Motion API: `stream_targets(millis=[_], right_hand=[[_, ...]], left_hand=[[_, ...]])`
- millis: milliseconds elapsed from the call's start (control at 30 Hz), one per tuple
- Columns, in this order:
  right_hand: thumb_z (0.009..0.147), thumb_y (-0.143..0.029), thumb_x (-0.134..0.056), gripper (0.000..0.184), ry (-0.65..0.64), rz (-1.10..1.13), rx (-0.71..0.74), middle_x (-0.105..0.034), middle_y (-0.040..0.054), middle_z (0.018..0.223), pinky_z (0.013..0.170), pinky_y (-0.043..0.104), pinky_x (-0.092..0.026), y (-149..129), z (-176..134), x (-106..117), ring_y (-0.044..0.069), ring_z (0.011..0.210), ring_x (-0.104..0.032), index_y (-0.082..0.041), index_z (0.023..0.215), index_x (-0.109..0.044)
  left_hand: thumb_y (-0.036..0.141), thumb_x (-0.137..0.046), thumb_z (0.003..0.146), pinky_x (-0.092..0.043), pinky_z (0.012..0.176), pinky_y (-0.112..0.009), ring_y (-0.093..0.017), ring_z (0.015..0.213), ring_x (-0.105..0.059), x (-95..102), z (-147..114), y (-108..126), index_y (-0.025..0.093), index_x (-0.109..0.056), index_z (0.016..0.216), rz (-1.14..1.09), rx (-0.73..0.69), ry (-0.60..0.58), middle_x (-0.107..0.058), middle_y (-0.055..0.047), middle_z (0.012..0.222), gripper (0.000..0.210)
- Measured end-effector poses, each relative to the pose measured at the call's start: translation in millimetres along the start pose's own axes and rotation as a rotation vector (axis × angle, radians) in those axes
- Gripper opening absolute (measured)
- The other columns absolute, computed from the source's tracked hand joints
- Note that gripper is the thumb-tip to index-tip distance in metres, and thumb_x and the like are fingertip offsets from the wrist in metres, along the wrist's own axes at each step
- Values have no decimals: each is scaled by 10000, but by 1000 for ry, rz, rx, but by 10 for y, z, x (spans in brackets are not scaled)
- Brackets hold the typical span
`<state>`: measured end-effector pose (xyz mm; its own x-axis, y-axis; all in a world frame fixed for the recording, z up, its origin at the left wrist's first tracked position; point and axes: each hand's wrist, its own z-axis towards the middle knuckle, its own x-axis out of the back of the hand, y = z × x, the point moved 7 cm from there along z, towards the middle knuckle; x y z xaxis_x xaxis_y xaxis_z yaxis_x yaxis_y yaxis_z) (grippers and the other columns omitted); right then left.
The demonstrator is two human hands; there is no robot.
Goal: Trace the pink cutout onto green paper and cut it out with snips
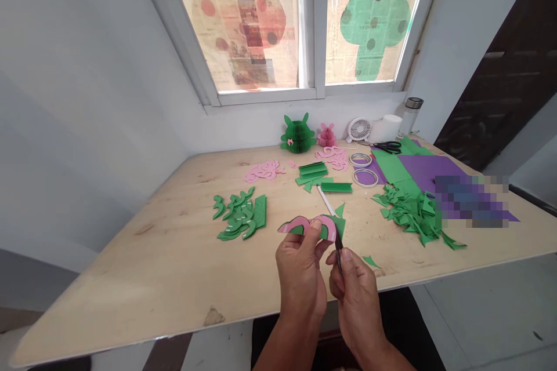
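My left hand [302,269] pinches a curved pink paper piece [299,222] that lies over green paper [341,226]. The thumb presses on the middle of its wavy shape. Black scissors [339,243] are gripped in my right hand [354,287], with the blades upright against the right end of the pink and green paper. Part of the handles is hidden by my fingers. A small green offcut [371,262] lies on the table just right of my right hand. Left of my hands are stacked green wavy cut-outs [237,217].
Green scraps [411,211] are heaped at right near purple paper [435,171]. Farther back are tape rolls [365,178], folded green strips [313,170], pink cut-outs [263,171], a green paper figure [298,134], a small fan [359,129] and a second pair of scissors [389,147].
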<state>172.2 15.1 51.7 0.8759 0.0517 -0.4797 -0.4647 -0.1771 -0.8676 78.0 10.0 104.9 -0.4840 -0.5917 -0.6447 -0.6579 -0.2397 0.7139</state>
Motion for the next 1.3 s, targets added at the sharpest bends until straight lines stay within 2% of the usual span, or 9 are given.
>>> stream_targets(millis=[600, 833, 1300], right_hand=[[805, -589, -562, 431, -34, -56, -30, -248, -103, 459, 400, 214, -118, 40, 17, 88, 75, 426, -160, -160, 763, -587], [817, -583, -551, 435, -43, -58, -17, -242, -101, 457, 403, 217, -110, -6, 21, 63, 71, 428, -154, -168, 687, -560], [797, -592, -571, 435, -27, -45, 4, -243, -105, 454, 400, 212, -123, -23, 45, 44, 74, 429, -158, -164, 720, -584]], left_hand=[[236, -772, 637, -517, 635, -253, -131, 655, -605, -32, 49, 83, 137, -621, 658, 99, -13, -113, -630, -6, 670, 182], [237, -775, 618, -527, 636, -263, -134, 648, -602, -32, 68, 92, 138, -612, 630, 145, -8, -121, -631, -15, 664, 192], [239, -775, 624, -517, 623, -249, -126, 647, -590, -32, 60, 59, 132, -626, 666, 138, 8, -111, -633, -16, 671, 187]])
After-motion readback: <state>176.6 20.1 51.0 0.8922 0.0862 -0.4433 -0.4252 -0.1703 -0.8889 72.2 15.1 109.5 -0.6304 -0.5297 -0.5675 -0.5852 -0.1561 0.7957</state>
